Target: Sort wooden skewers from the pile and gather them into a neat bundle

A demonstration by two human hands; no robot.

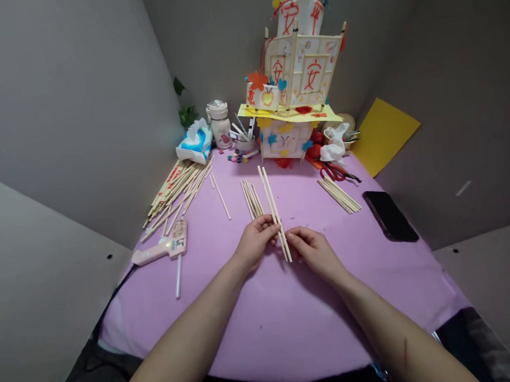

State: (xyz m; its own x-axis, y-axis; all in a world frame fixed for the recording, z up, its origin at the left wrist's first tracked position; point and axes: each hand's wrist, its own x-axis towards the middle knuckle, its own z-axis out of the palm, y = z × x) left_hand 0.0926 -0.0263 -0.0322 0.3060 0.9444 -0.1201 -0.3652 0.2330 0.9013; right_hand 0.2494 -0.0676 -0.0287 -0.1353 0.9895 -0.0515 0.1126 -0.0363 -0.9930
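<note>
Two pale wooden sticks (271, 197), like chopsticks, lie side by side in my left hand (255, 239), pinched between thumb and fingers and slanting away from me. Just right of their near ends is my right hand (311, 249), its thumb and forefinger drawn together. Whatever those fingertips hold, if anything, is too small to make out. Behind my left hand lies a small row of similar sticks (251, 196), partly covered by it. Another neat bundle of sticks (339, 195) rests to the right.
A pink glue gun (161, 249) with a glue stick lies left, below a loose stick pile (179, 188). At the back stands a paper-and-stick lantern model (286, 135). Red-handled scissors (334, 173) and a black phone (390, 216) are on the right of the purple-covered table (265, 325).
</note>
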